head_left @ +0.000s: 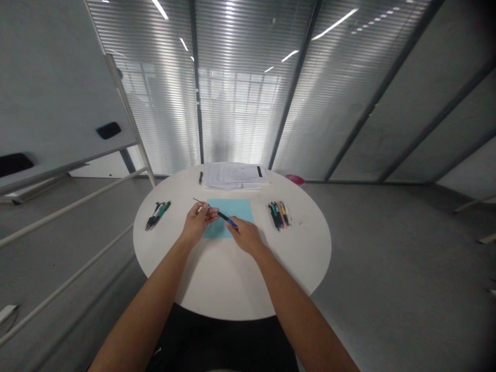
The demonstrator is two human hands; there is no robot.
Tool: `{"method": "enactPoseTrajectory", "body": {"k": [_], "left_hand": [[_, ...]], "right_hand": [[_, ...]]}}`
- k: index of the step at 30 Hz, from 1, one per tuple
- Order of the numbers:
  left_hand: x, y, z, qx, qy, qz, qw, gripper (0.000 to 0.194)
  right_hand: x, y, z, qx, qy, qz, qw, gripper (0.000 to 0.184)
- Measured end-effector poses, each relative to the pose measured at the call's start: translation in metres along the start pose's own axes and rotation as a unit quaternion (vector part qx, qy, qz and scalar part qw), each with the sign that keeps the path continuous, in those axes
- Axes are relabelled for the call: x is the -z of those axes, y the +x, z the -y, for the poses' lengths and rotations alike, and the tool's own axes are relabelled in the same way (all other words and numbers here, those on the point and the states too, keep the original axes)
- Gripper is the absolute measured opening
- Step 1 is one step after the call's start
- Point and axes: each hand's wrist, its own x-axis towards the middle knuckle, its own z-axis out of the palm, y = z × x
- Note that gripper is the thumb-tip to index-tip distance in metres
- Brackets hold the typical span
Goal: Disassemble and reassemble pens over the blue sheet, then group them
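Over a light-blue sheet (228, 205) on the round white table, both hands are raised close together. My right hand (247, 236) is closed on the blue end of a pen (227, 219), whose darker part points up and left toward the other hand. My left hand (197, 223) pinches a thin dark rod (198, 200) that looks like a pen refill, its tip sticking out past the fingers to the left. Fingers hide where the rod and the pen meet, so I cannot tell whether they are joined.
Several pens (158, 215) lie at the table's left. A row of mixed pens (278, 215) lies at the right, with tiny bits (301, 223) beside it. Papers (234, 175) and one dark pen (200, 177) lie at the back. A whiteboard stand (132, 111) stands left.
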Motion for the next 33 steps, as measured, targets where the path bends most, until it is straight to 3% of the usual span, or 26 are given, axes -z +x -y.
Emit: {"method": "enactPoseTrajectory", "body": {"k": [9, 18, 33], "left_hand": [[0.0021, 0.0015, 0.0029, 0.004, -0.023, 0.010, 1.000, 0.033], [0.0008, -0.0053, 0.0014, -0.002, 0.081, 0.060, 0.995, 0.032], [0.0028, -0.0060, 0.0076, -0.023, 0.124, 0.086, 0.988, 0.033]], "right_hand": [[-0.0016, -0.0001, -0.0029, 0.013, 0.002, -0.011, 1.000, 0.035], [-0.0044, 0.0009, -0.0030, 0.000, -0.015, -0.003, 1.000, 0.031], [-0.0093, 0.0031, -0.0001, -0.012, 0.120, -0.016, 0.993, 0.032]]}}
